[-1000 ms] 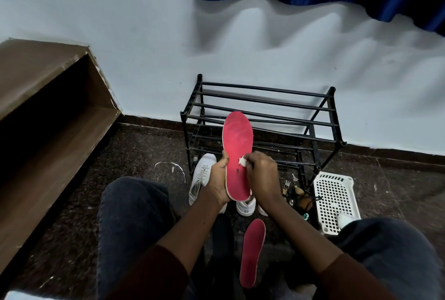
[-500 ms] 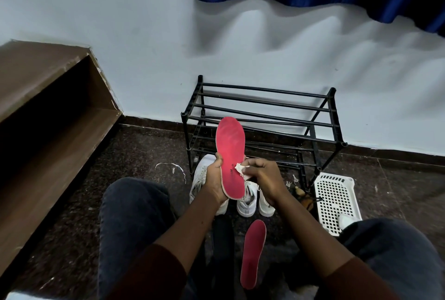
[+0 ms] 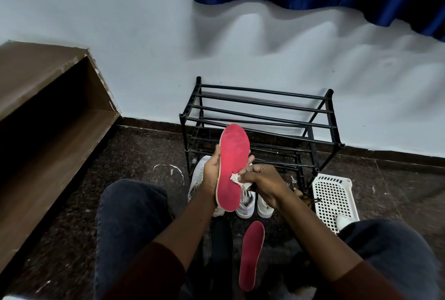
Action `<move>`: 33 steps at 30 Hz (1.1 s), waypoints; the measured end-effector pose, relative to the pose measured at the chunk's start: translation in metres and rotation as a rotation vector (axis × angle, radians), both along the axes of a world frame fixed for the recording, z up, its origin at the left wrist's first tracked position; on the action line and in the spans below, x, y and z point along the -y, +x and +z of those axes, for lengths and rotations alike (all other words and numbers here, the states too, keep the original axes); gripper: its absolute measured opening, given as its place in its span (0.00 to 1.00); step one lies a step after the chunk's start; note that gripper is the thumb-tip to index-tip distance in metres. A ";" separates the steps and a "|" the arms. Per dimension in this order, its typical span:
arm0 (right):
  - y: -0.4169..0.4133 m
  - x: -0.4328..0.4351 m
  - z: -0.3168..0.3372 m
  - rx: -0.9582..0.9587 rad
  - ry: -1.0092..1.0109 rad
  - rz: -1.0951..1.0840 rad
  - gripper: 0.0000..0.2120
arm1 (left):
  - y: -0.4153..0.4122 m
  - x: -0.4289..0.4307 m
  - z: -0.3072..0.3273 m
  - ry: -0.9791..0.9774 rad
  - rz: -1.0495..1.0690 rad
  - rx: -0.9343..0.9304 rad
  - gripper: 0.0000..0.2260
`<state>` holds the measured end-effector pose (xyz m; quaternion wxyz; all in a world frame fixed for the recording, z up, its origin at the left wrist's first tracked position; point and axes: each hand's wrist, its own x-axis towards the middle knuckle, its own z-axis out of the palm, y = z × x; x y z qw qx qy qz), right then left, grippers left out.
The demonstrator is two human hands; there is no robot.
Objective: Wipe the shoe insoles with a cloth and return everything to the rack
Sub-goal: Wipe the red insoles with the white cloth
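Step in hand: wiping the red face of one insole, by my reading; nothing sits on the rack yet.
Held insole (image 3: 232,155): upright, toe up, heel down, red face toward the person, raised in front of the rack (image 3: 265,91) and above the white shoes (image 3: 245,201).
Left hand (image 3: 212,174): closed around the insole's left edge at mid-length, thumb on the front rim, fingers wrapped behind, one fingertip showing at the right edge.
Right hand (image 3: 265,181): curled, pinching a small white cloth (image 3: 237,178) against the red face.
Cloth to insole: touching, just below the middle, toward the right edge; toe and heel areas are bare of it.
Doing it well: keep the left hand firm behind the spot being rubbed so the soft insole doesn't bend away. Run long strokes from toe to heel instead of dabbing one patch. Shift the left grip to expose the strip under the thumb. The cloth is a small wad, so refold to a fresh side if it soils.
Second insole (image 3: 251,254): flat on the dark floor (image 3: 134,155) between the person's knees, red face up, well below both hands, touched by neither.
Shoes: on the floor at the rack's foot, partly hidden behind the held insole.
Rack: black bars, against the wall, shelves bare where visible.
Nearby: a white perforated basket (image 3: 333,198) on the floor, right of the rack.
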<state>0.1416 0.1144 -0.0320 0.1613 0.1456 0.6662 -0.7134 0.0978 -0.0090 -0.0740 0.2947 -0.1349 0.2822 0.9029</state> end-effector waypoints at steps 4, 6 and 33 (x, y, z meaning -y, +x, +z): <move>0.007 0.006 0.012 -0.009 0.026 0.056 0.06 | -0.009 0.004 0.004 0.039 -0.011 -0.044 0.36; 0.010 0.009 0.015 -0.021 0.054 0.047 0.05 | -0.010 0.005 0.007 0.030 -0.048 -0.043 0.36; 0.022 0.043 -0.016 -0.633 0.945 0.357 0.13 | 0.016 0.021 -0.010 0.077 -0.122 -0.235 0.36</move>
